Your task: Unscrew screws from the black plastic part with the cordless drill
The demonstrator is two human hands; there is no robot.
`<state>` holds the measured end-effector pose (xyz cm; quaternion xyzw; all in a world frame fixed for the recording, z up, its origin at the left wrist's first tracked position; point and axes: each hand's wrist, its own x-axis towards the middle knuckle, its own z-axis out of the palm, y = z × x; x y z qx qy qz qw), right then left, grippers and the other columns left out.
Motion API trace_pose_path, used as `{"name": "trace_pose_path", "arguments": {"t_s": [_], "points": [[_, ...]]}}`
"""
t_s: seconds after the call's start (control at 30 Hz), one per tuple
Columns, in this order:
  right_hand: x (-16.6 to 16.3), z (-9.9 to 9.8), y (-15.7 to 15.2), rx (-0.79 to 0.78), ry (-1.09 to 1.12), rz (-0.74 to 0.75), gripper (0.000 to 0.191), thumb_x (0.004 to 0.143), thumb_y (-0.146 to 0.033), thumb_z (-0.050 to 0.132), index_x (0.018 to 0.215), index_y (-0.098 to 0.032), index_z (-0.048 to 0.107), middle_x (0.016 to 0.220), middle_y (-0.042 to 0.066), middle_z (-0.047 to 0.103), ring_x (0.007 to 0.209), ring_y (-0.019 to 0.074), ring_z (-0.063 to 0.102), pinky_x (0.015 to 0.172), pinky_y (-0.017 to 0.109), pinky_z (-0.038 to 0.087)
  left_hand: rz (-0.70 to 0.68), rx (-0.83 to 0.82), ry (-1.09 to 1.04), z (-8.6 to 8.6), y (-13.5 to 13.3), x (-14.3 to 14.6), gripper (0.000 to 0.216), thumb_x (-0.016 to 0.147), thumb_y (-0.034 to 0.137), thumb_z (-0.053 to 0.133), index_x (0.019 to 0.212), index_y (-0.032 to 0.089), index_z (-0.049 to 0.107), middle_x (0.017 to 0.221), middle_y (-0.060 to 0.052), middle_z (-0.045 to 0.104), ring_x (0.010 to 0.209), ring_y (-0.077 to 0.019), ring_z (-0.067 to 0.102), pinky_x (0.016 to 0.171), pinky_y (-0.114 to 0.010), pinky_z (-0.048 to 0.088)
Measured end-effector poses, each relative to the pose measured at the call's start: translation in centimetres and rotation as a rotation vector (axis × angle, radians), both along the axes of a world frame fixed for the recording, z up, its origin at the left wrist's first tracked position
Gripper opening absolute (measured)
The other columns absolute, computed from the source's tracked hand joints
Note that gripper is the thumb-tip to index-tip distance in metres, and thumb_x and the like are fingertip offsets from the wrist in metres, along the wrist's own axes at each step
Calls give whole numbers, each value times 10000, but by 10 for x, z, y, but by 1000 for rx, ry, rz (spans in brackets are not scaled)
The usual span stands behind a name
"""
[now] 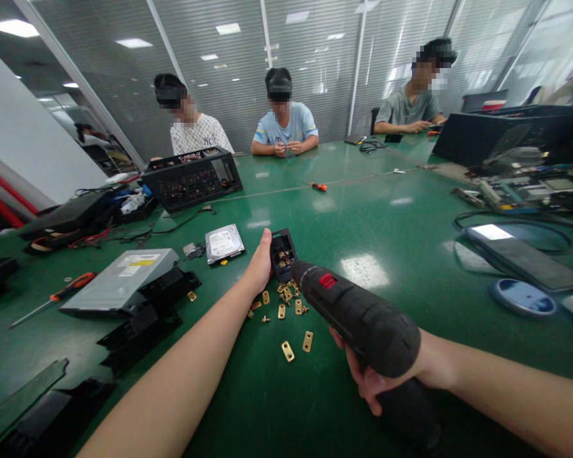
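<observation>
My left hand (259,264) is closed on the left side of a small black plastic box (281,240), thumb up along its edge. Brass-coloured metal parts show inside the box. In my right hand (363,375) is a black cordless drill (358,318) with a red switch on top. Its chuck points at the box's lower right edge; the bit's tip is hidden, so I cannot tell whether it touches. Below the box, several brass plates (287,351) with holes and small screws (266,319) lie scattered on the green table (334,407).
On the left lie an optical drive (124,280), a hard drive (224,243), a screwdriver (71,287) and black plastic pieces. A black metal case (191,181) stands farther back. To the right are a phone (530,254), a round disc (524,297) and circuit boards. Three people sit across the table.
</observation>
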<state>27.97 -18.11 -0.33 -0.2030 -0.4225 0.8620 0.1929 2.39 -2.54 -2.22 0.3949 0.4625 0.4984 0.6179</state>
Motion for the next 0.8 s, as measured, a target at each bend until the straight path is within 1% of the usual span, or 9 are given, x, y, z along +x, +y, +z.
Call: {"name": "trace_pose_path", "arguments": {"t_s": [0.13, 0.3, 0.43, 0.57, 0.73, 0.8], "points": [[0, 1, -1, -18, -12, -25, 510, 646, -226, 1041, 997, -142, 681, 730, 12, 773, 594, 156, 765, 560, 248, 659, 1, -10, -1, -1, 1, -1, 841, 1001, 851, 451, 1259, 105, 740, 963, -180, 827, 940, -335, 818, 893, -452, 646], [0, -2, -1, -11, -7, -21, 487, 642, -247, 1042, 932, -138, 666, 719, 20, 768, 591, 154, 759, 558, 248, 658, 3, 7, -10, -1, 0, -2, 820, 994, 849, 480, 1275, 121, 731, 1008, -176, 834, 934, -316, 820, 896, -430, 645], [-1, 2, -2, -2, -16, -15, 491, 642, -242, 1040, 956, -137, 678, 728, 13, 761, 597, 154, 758, 568, 249, 653, -11, 9, 5, -2, 0, -2, 843, 983, 867, 474, 1238, 110, 742, 943, -174, 829, 893, -321, 820, 866, -436, 652], [-2, 5, -2, -2, -32, -27, 509, 637, -231, 1041, 989, -145, 684, 723, -4, 754, 580, 151, 751, 559, 249, 649, -6, 9, 18, 0, -1, -1, 839, 996, 858, 447, 1212, 106, 750, 953, -183, 830, 946, -340, 824, 871, -444, 656], [-4, 8, -2, 3, -52, -33, 495, 622, -239, 1045, 937, -145, 675, 705, -7, 740, 570, 143, 736, 553, 245, 646, -1, 0, 11, 5, -4, 1, 824, 1006, 837, 459, 1266, 114, 758, 1011, -184, 838, 1030, -357, 822, 935, -465, 653], [-4, 10, -3, -4, -48, -35, 499, 615, -223, 1039, 945, -149, 673, 694, -12, 737, 565, 141, 731, 546, 239, 642, -2, -9, -2, 7, -4, 1, 828, 1000, 839, 471, 1287, 116, 756, 1026, -184, 840, 1037, -359, 822, 941, -469, 654]]}}
